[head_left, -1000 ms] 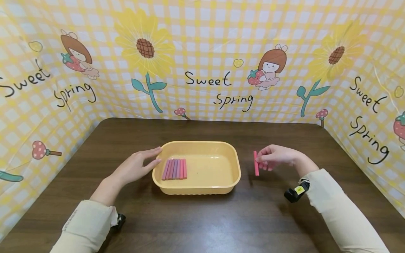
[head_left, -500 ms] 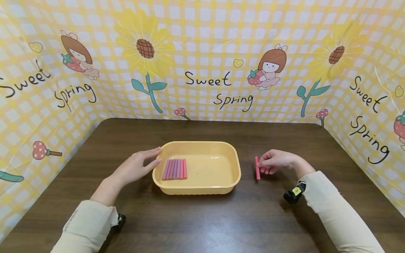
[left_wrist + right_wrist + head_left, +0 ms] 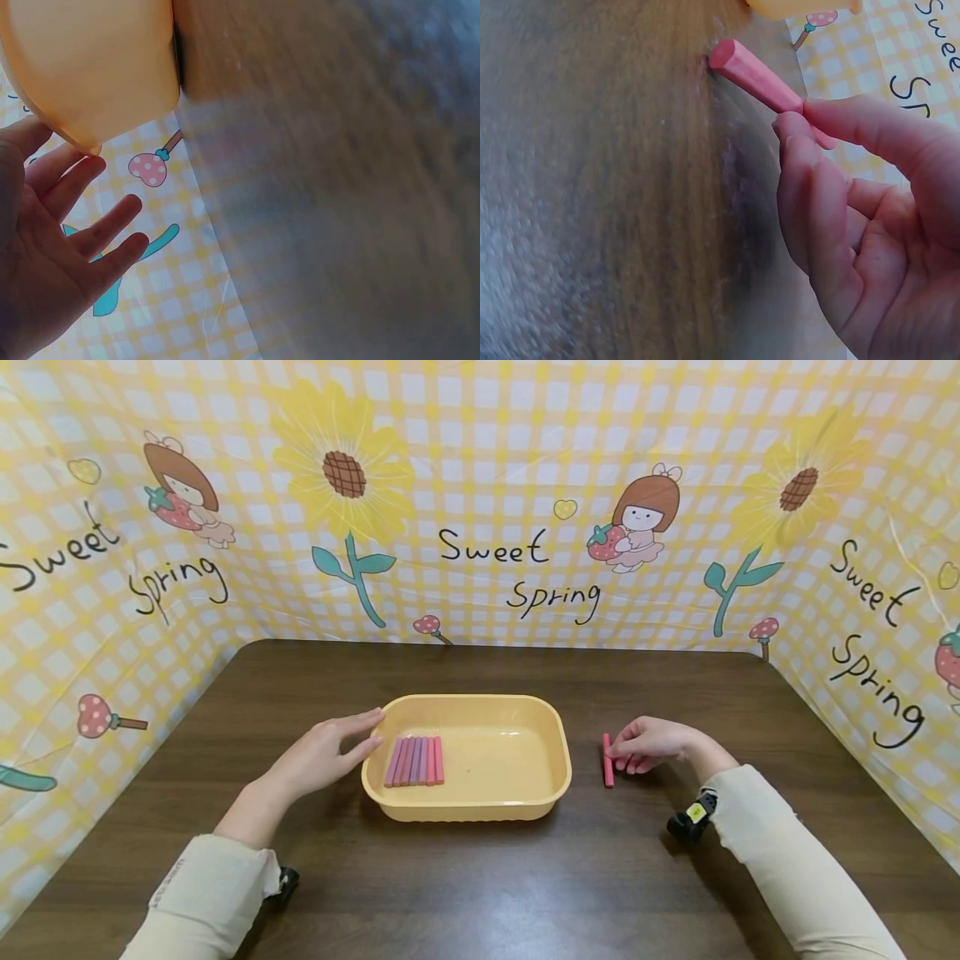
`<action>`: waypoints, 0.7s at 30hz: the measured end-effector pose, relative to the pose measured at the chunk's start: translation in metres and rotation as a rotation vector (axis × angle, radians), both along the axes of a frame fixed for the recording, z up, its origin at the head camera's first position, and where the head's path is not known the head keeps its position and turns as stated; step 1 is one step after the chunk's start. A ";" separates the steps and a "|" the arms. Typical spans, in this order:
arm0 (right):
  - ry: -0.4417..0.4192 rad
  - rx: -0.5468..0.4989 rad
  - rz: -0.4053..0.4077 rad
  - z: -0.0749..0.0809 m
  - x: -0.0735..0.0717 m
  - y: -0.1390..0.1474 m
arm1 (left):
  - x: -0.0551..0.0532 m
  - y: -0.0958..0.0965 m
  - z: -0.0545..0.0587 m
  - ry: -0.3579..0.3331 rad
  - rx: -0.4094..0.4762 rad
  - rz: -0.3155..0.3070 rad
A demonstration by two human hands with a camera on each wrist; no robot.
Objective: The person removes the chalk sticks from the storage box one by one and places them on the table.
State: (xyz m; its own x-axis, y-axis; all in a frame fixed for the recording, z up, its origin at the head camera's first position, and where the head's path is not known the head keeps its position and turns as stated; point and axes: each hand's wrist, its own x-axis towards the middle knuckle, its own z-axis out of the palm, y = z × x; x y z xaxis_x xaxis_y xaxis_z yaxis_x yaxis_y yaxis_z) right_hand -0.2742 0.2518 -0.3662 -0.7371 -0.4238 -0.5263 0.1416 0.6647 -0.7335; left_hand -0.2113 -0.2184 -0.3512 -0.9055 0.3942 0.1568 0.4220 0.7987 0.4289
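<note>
A pale yellow tray (image 3: 467, 811) stands on the table, with several pink and purple chalk-like sticks (image 3: 414, 762) side by side at its left end. My left hand (image 3: 318, 756) touches the tray's left rim with straight fingers; the left wrist view shows the fingertips (image 3: 94, 163) at the rim and the other fingers spread apart. To the right of the tray, my right hand (image 3: 652, 745) pinches a pink chalk stick (image 3: 756, 77) between thumb and fingertips. That stick lies close to the tabletop; whether it touches is hard to tell.
The dark brown wooden table (image 3: 480, 885) runs back to a yellow checked cloth (image 3: 480, 460), which stands behind and at both sides. Black wrist cameras sit at both cuffs, the right one (image 3: 692, 818) low over the table.
My right hand with the pink chalk stick has moved down toward the tabletop and slightly nearer to me. The left hand, tray and row of sticks stay put.
</note>
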 end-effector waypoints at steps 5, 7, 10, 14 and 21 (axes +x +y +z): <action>-0.006 0.011 -0.019 -0.003 0.000 -0.001 | 0.000 0.000 -0.001 -0.002 0.001 0.000; -0.007 0.014 -0.022 -0.003 0.000 -0.002 | 0.000 0.000 -0.001 -0.002 0.001 0.002; -0.005 0.016 -0.024 -0.003 0.002 -0.002 | 0.000 0.000 -0.001 -0.002 0.001 0.001; -0.006 0.013 -0.029 -0.003 0.004 -0.003 | 0.000 0.000 -0.002 0.000 -0.001 0.000; -0.007 0.014 -0.041 -0.001 0.006 -0.004 | -0.001 -0.001 -0.002 0.002 0.000 0.001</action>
State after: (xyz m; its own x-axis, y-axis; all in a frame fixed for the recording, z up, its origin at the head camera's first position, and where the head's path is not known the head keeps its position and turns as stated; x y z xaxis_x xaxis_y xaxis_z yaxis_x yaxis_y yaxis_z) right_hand -0.2686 0.2474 -0.3671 -0.7500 -0.3861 -0.5370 0.1736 0.6685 -0.7232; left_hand -0.2125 -0.2193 -0.3529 -0.9056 0.3935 0.1584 0.4221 0.7993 0.4278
